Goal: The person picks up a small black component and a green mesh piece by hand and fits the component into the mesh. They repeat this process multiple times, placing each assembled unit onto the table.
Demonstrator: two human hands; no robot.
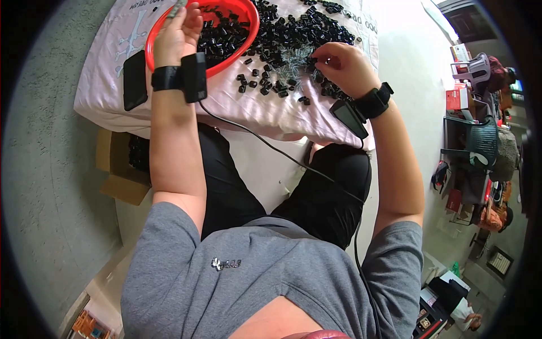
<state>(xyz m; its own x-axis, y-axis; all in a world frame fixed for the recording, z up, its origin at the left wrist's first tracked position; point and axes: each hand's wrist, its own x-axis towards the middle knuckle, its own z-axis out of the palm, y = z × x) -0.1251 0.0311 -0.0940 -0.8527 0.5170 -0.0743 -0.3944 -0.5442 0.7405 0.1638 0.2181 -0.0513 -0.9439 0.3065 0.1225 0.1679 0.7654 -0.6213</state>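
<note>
My left hand (179,31) is raised over the near rim of a red round bowl (251,31) and pinches a thin grey metal piece. The bowl holds several small black plastic parts (223,37). My right hand (341,65) rests on the cloth-covered table (169,99), fingers closed on a small black part at the edge of a heap of black parts (293,28). A bunch of thin grey metal pins (293,59) lies just left of that hand. Both wrists carry black straps with small devices and a cable.
A black phone (134,79) lies at the table's left edge. An open cardboard box (121,169) stands on the floor under the table, by my left knee. Chairs, boxes and bags (474,147) crowd the right side of the room.
</note>
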